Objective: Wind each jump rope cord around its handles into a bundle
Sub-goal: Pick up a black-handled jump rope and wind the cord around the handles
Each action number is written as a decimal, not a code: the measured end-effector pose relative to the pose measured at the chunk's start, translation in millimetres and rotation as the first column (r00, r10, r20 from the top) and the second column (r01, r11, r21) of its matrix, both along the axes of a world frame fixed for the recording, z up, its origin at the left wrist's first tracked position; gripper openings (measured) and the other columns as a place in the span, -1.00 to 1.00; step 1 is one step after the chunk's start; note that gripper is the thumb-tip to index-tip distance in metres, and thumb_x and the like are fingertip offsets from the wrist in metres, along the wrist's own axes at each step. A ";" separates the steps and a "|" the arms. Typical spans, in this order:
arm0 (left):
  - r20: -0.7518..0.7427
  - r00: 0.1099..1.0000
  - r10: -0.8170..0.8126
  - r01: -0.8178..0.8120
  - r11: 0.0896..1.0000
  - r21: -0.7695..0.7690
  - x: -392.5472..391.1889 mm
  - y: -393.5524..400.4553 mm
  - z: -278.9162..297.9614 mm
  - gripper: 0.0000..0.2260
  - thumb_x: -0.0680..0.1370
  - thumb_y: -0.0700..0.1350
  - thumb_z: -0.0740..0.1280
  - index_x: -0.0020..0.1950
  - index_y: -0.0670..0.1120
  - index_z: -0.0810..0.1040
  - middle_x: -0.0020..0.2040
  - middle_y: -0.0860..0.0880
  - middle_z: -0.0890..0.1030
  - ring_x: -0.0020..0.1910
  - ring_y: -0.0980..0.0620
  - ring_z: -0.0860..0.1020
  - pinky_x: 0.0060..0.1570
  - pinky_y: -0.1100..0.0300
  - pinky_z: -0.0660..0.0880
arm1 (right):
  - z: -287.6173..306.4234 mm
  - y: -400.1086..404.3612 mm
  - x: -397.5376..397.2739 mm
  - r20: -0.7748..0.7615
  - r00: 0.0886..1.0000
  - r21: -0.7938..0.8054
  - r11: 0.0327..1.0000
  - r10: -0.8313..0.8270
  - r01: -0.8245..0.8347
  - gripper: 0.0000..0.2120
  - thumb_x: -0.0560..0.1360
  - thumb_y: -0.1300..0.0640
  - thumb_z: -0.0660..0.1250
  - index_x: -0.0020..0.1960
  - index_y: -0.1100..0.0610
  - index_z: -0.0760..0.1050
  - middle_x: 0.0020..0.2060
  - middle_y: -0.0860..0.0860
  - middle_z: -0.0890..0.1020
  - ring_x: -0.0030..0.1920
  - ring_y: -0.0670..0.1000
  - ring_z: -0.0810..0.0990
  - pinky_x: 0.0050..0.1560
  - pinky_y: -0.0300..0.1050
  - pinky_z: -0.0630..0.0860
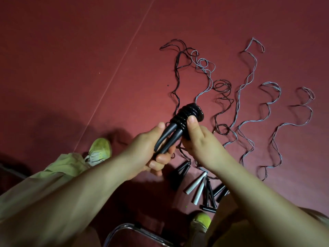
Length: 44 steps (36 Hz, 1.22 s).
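Observation:
My left hand (149,150) grips the lower ends of two black jump rope handles (170,138) held side by side above the floor. A black cord is wound in tight coils (190,113) around their upper ends. My right hand (199,138) holds the coiled bundle, with the thumb pressed on the coils and the fingers curled behind. Several more jump ropes lie on the red floor, their wavy cords (249,104) stretching away. Their handles lie near my feet: a white pair (197,186) and black ones (210,195).
The red floor (89,50) carries a thin pale line (124,56) running diagonally. My feet in yellow-green shoes (99,150) rest on it, the right shoe (201,220) beside the handles. A metal chair frame (124,229) curves at the bottom edge.

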<state>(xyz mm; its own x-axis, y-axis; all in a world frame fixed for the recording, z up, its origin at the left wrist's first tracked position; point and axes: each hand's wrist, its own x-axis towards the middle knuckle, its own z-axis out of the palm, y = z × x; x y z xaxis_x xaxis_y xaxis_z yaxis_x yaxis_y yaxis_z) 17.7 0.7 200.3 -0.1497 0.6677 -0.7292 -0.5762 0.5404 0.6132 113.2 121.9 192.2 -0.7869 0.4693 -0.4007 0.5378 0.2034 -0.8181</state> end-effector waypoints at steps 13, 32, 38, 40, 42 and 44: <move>-0.739 0.622 -0.259 0.152 0.966 -0.210 -4.4 -4.2 -14.8 -0.59 0.61 0.13 0.02 -0.28 -0.05 0.47 -0.40 0.03 0.51 -0.29 -0.05 0.47 -0.20 0.12 0.36 | -5.5 0.1 1.4 0.145 0.989 -0.259 0.965 0.009 0.029 -0.35 0.58 -0.26 -0.16 -0.13 0.20 0.49 -0.40 0.09 0.36 -0.38 0.05 0.31 -0.34 -0.11 0.25; 0.132 0.976 -0.175 0.164 0.983 0.088 -16.8 -10.1 -4.7 -0.46 0.42 0.35 0.20 -0.16 -0.12 0.64 -0.24 -0.13 0.65 -0.20 -0.10 0.61 0.11 -0.12 0.50 | -2.1 0.0 -1.0 -0.103 0.993 -0.465 0.885 -0.058 0.003 -0.37 0.37 -0.48 0.14 -0.31 0.11 0.44 -0.43 0.19 0.41 -0.42 0.24 0.32 -0.31 0.18 0.30; 0.679 0.643 -0.355 -0.030 0.874 0.485 -3.6 -17.8 -21.2 -0.32 0.44 0.37 0.25 0.17 -0.23 0.57 -0.02 -0.20 0.63 -0.06 -0.16 0.62 0.10 -0.12 0.48 | 4.7 2.5 3.5 -0.344 0.932 -0.591 0.797 -0.115 -0.120 -0.57 0.21 -0.42 0.35 -0.26 -0.07 0.62 -0.28 0.16 0.39 -0.15 0.17 0.34 -0.10 0.04 0.22; 0.713 0.589 -0.381 -0.082 0.849 0.521 4.6 -18.0 -22.8 -0.31 0.48 0.37 0.17 0.18 -0.25 0.53 -0.11 -0.16 0.61 -0.15 -0.10 0.59 0.07 -0.08 0.49 | 4.8 2.3 5.1 -0.345 0.932 -0.595 0.793 -0.107 -0.129 -0.57 0.19 -0.43 0.36 -0.28 -0.08 0.61 -0.29 0.16 0.40 -0.10 0.17 0.33 -0.06 0.04 0.20; 0.746 0.544 -0.385 -0.129 0.839 0.528 8.9 -17.3 -22.9 -0.31 0.51 0.37 0.09 0.13 -0.26 0.50 -0.20 -0.12 0.56 -0.27 -0.03 0.54 -0.02 -0.02 0.52 | 4.8 1.4 5.2 -0.320 0.944 -0.593 0.795 -0.085 -0.129 -0.50 0.20 -0.44 0.35 -0.28 0.01 0.59 -0.29 0.21 0.40 -0.09 0.15 0.33 -0.05 0.02 0.20; 0.787 0.488 -0.377 -0.171 0.843 0.509 7.2 -16.1 -21.1 -0.35 0.54 0.34 0.06 0.06 -0.26 0.48 -0.22 -0.12 0.55 -0.32 0.00 0.52 -0.16 0.11 0.50 | 5.3 1.6 5.2 -0.284 0.957 -0.585 0.801 -0.054 -0.128 -0.30 0.22 -0.46 0.33 -0.24 0.24 0.50 -0.25 0.29 0.42 -0.08 0.16 0.34 0.00 0.06 0.22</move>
<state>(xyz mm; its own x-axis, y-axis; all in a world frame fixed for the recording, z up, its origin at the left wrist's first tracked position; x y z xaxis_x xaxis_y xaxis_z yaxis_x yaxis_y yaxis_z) 25.0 -15.4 179.2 0.4371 0.8989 -0.0307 -0.8983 0.4380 0.0343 118.4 123.5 197.5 -0.9171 0.1797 -0.3558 0.2770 -0.3545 -0.8931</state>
